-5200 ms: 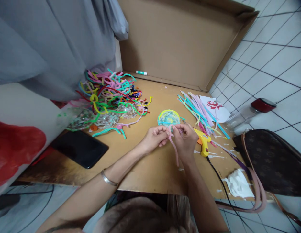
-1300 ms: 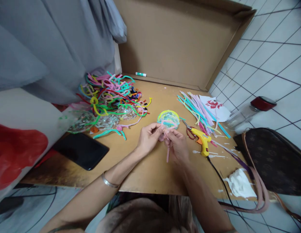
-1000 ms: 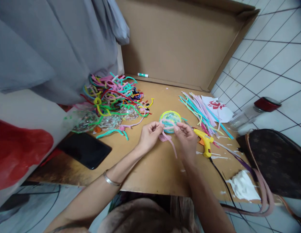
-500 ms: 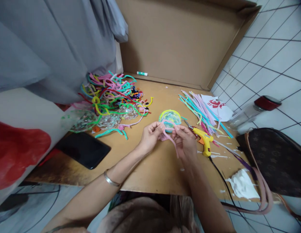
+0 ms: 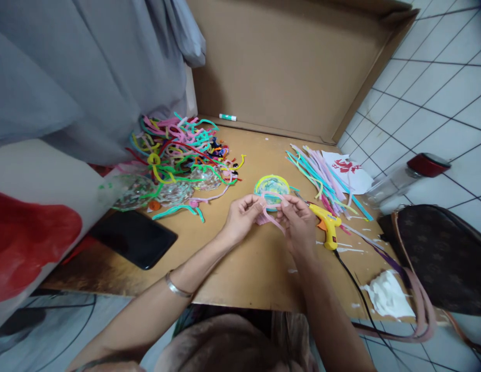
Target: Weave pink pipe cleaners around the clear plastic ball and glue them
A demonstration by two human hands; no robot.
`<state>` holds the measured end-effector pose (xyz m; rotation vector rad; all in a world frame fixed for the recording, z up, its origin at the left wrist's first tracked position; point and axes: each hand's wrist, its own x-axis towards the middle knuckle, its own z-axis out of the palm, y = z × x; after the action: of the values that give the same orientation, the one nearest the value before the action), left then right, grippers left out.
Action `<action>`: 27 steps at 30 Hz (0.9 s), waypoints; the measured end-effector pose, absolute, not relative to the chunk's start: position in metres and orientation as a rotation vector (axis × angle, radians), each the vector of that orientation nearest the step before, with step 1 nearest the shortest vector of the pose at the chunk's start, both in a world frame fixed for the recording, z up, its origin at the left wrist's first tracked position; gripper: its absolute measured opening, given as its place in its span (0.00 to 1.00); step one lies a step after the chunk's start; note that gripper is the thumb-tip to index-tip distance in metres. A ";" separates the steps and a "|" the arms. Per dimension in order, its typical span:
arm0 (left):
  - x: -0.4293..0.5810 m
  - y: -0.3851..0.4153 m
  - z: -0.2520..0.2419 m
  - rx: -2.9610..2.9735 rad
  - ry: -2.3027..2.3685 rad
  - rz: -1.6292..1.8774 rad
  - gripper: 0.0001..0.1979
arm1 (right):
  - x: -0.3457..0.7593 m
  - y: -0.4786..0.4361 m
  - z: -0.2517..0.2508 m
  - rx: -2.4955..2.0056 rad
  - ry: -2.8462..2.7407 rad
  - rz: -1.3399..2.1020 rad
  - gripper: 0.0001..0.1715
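Between my two hands is a pink pipe cleaner (image 5: 274, 195), bent into a loop with a loose tail trailing below. My left hand (image 5: 244, 216) pinches the loop's left side between thumb and fingers. On the right side, my right hand (image 5: 298, 219) pinches it the same way. Just beyond the fingers lies a round disc (image 5: 272, 182) with a yellow rim and blue-green middle, partly hidden by the loop. A yellow glue gun (image 5: 329, 223) rests on the table right of my right hand, its nozzle near the fingers.
Tangled colourful pipe cleaners (image 5: 178, 139) and clear round pieces (image 5: 174, 192) lie left, above a black phone (image 5: 134, 240). Straight pipe cleaners (image 5: 321, 173), a bottle (image 5: 407, 178), a brown bag (image 5: 438, 258) and crumpled tissue (image 5: 390, 293) are right. A glue stick (image 5: 227, 117) lies at the back.
The pink loop has become rounder and more open between my fingers, and its hanging tail shows less below my right hand. Both hands stay nearly in place.
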<state>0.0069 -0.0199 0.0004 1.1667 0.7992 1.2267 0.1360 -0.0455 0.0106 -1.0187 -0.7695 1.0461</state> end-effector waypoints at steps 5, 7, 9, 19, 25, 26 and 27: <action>0.008 -0.022 0.002 1.121 0.753 1.220 0.20 | 0.137 -0.043 0.008 -0.998 -0.768 0.986 0.09; 0.009 -0.024 0.002 1.118 0.727 1.206 0.20 | 0.138 -0.043 0.008 -1.001 -0.750 1.003 0.10; 0.009 -0.024 0.002 1.120 0.709 1.186 0.20 | 0.139 -0.043 0.009 -1.011 -0.737 1.027 0.10; 0.008 -0.024 0.005 1.214 0.810 1.173 0.21 | 0.141 -0.045 0.008 -1.114 -1.097 0.699 0.12; 0.008 -0.025 0.004 1.263 0.784 1.115 0.23 | 0.146 -0.046 0.009 -1.143 -1.346 0.496 0.10; 0.008 -0.025 0.003 1.275 0.779 1.111 0.23 | 0.146 -0.045 0.009 -1.146 -1.349 0.489 0.10; 0.009 -0.025 0.002 1.288 0.774 1.106 0.23 | 0.147 -0.045 0.009 -1.147 -1.348 0.484 0.11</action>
<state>0.0086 -0.0252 0.0025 1.2876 0.7737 1.1061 0.1471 -0.0452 0.0092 -1.1467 -1.3482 0.4842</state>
